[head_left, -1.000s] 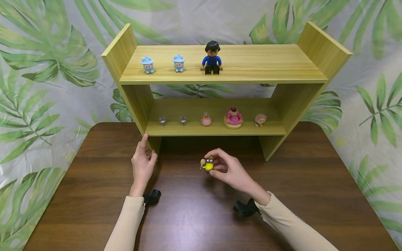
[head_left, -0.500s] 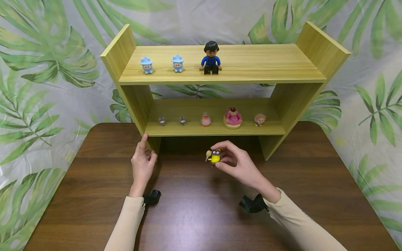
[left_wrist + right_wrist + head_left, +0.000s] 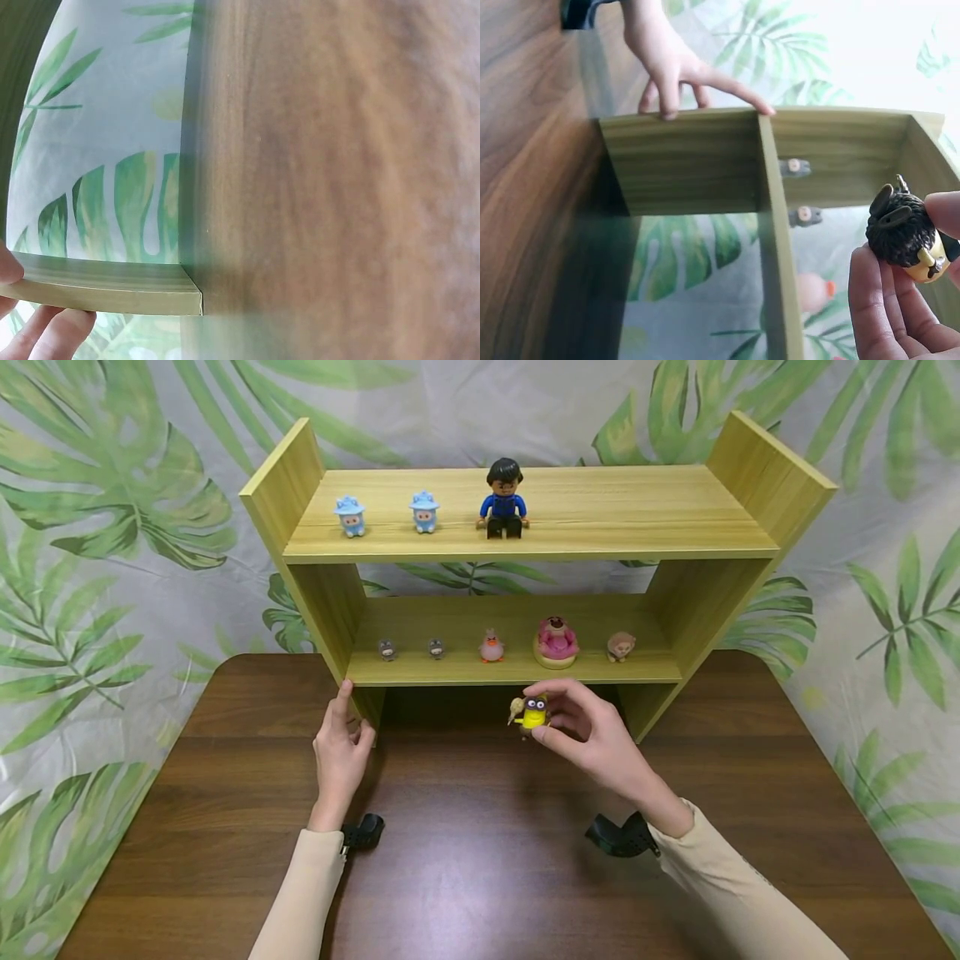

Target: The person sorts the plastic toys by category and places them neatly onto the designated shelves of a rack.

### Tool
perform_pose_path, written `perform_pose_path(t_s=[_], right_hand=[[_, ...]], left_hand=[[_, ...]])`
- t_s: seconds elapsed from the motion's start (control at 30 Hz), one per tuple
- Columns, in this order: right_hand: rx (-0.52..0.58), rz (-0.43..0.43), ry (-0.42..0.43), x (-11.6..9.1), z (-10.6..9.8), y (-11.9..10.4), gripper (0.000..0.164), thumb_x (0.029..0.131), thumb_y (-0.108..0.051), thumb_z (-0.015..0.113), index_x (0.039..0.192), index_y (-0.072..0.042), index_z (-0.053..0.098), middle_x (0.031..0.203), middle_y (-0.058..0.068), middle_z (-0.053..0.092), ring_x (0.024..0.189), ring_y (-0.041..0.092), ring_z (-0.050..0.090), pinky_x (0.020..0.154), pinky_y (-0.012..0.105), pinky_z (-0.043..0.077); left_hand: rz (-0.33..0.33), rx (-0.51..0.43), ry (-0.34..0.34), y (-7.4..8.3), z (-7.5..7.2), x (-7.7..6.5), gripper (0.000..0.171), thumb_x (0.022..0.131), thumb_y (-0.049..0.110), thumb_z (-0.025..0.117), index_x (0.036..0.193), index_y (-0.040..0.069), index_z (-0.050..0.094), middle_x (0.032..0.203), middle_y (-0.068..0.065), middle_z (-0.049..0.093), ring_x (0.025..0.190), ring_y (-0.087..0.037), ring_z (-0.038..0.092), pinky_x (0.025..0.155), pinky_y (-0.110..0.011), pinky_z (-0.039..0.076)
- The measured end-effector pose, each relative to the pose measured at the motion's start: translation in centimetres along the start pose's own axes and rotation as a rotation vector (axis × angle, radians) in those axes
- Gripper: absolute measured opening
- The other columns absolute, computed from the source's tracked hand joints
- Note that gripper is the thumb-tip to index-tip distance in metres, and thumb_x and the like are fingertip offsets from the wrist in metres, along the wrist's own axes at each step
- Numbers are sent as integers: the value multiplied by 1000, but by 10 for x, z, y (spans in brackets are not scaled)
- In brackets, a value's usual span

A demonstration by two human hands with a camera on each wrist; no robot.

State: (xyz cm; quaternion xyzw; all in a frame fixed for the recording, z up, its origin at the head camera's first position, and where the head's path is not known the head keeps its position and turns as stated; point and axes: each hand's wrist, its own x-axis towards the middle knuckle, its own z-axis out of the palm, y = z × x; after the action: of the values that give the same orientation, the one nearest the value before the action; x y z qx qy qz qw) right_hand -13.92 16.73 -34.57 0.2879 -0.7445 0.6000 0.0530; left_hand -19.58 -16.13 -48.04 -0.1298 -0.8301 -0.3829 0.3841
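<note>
In the head view, my right hand (image 3: 592,735) pinches a small yellow minion figurine (image 3: 534,717) between thumb and fingertips. It hangs over the table, just in front of the middle board's right half. The right wrist view shows the figurine's dark, textured back (image 3: 901,229). My left hand (image 3: 343,752) holds the left side panel of the wooden shelf (image 3: 480,558) low down, thumb and fingers on either side of it, as the left wrist view shows. Its index finger reaches up to the corner of the middle board.
On the middle board stand two small grey figures (image 3: 437,649), a pink duck (image 3: 492,647), a pink bear (image 3: 557,643) and a beige figure (image 3: 621,647). Two blue-hatted figures (image 3: 424,512) and a black-haired toy figure (image 3: 505,500) occupy the top board. Beneath is a brown table (image 3: 465,843).
My right hand has moved right and up toward the shelf, carrying the minion figurine with it. The left hand keeps its place on the side panel.
</note>
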Motion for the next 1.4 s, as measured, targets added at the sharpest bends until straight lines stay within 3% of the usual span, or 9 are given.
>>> perform_pose_path(t_s=[0.3,0.93,1.4], right_hand=[[-12,-27,35,5,-10,-10,41,81,16,63,120,4,55,111,14,58,94,21,56,79,25,51],[-9,-90,77,18,-25,-29,42,81,18,61,121,5,55,114,14,58,96,23,55,79,25,50],[-16,-130,131,29,-40,-49,40,82,18,59,119,6,56,118,14,56,99,23,54,79,23,46]], left_hand=[[-6,2,-1,0,-1,0,94,79,-15,53,149,40,25,91,-14,50,67,-21,45,51,-35,46],[-14,-9,-3,0,0,0,92,81,-15,53,149,40,25,94,-17,52,71,-24,51,54,-42,52],[-9,-4,4,-2,1,0,94,79,-16,54,149,40,25,92,-15,51,67,-21,44,52,-37,48]])
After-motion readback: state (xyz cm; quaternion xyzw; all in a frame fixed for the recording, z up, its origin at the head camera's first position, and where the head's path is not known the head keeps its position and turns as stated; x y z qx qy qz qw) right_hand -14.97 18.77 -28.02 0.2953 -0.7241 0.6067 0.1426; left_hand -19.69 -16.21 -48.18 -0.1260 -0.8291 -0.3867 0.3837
